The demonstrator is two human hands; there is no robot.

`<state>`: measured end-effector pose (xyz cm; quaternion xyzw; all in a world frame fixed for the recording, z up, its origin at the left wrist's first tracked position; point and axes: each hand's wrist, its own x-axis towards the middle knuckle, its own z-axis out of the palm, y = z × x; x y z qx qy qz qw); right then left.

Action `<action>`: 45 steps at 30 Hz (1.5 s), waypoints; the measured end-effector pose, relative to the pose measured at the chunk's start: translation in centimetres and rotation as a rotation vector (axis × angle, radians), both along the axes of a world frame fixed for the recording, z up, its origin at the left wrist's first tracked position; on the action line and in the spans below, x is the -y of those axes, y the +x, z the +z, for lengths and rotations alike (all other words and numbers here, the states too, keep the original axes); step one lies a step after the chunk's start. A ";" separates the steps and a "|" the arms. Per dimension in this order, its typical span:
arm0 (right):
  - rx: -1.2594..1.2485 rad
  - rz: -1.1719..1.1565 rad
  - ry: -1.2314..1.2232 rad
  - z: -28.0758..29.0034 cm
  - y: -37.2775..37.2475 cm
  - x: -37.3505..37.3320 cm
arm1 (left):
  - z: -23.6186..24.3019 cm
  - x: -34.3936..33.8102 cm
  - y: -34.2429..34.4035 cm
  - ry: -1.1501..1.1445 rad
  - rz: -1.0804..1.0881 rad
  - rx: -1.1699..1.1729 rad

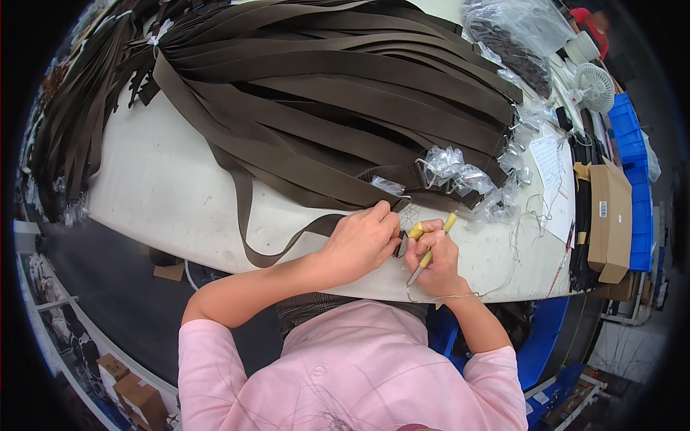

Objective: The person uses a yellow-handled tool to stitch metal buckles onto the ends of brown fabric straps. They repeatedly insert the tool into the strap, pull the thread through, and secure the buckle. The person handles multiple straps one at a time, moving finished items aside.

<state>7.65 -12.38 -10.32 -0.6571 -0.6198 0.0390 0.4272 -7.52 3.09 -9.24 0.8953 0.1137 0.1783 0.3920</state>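
My left hand pinches the end of a dark brown webbing strap at the table's near edge, next to a small metal buckle. My right hand grips yellow-handled thread snips, held right against the strap end and touching the left hand. The strap loops down over the table edge and runs back up into a large pile of brown straps that covers much of the white table.
Clear plastic bags with metal hardware lie just beyond my hands. Loose thread trimmings, a paper sheet, a cardboard box, a small white fan and blue crates are at the right. More straps hang at the left.
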 end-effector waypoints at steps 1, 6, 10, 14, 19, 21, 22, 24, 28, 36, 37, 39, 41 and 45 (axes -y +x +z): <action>-0.012 0.000 -0.003 0.1 0.1 0.4 | -0.1 -0.2 0.0 -0.026 -0.014 -0.013; -0.013 -0.011 0.139 1.4 1.6 1.6 | 0.5 -2.0 -0.4 -0.295 -0.087 -0.078; -0.051 -0.083 0.159 3.5 1.0 1.6 | 1.5 -3.2 -0.4 -0.583 -0.098 -0.204; -0.374 -0.077 0.051 4.1 0.5 1.3 | 1.2 -3.2 -0.3 -0.620 -0.093 -0.183; -0.891 -0.213 -0.203 2.5 0.0 0.8 | 1.5 -3.3 -0.1 -0.653 -0.076 -0.216; -0.893 -0.240 -0.187 2.4 -0.3 0.3 | 1.2 -3.2 0.0 -0.662 -0.072 -0.225; -0.881 -0.232 -0.195 2.3 -0.4 0.2 | 1.3 -3.2 0.1 -0.675 -0.067 -0.233; -0.855 -0.215 -0.209 2.1 -0.5 0.1 | 1.2 -3.0 0.2 -0.719 -0.059 -0.231; -0.832 -0.215 -0.271 2.3 -0.5 0.0 | 1.1 -2.8 0.5 -0.809 -0.046 -0.224; -0.836 -0.193 -0.250 2.2 -0.6 0.0 | 0.7 -2.6 0.6 -0.951 -0.075 -0.168; -0.839 -0.195 -0.252 2.2 -0.6 0.0 | 0.7 -2.7 0.6 -0.967 -0.080 -0.171; -0.844 -0.198 -0.256 2.3 -0.6 -0.1 | 0.7 -2.7 0.7 -0.997 -0.087 -0.157; -0.877 -0.212 -0.236 2.1 -0.5 -0.2 | 0.6 -2.8 0.7 -1.023 -0.093 -0.126; -0.932 -0.254 -0.169 1.8 -0.2 0.1 | 0.1 -3.1 0.6 -1.108 -0.119 -0.045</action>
